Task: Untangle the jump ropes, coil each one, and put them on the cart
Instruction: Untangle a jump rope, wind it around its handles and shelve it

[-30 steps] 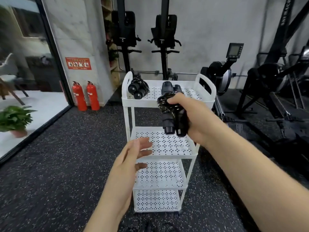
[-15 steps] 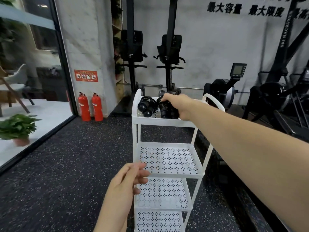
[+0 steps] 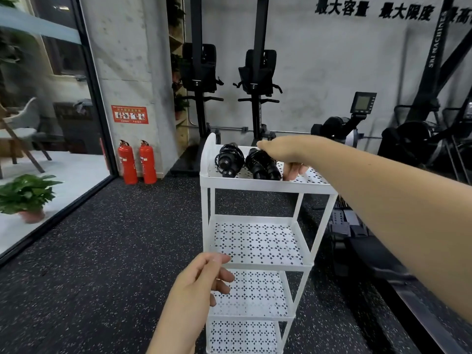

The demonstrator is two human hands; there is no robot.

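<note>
Mixed light, wide-angle warp

Daylight glows through the glass wall point(image 3: 51, 149) on the left, while the speckled floor point(image 3: 115, 251) stays dimmer and matte. Straight lines bow toward the frame edges. The left hand point(image 3: 196, 284) and right forearm point(image 3: 383, 200) look soft, slightly smeared.

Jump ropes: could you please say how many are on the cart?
2. Both lie on the cart's top shelf: the left jump rope near the left end, the right jump rope beside it, under the right hand. Lower shelves show none.
</note>
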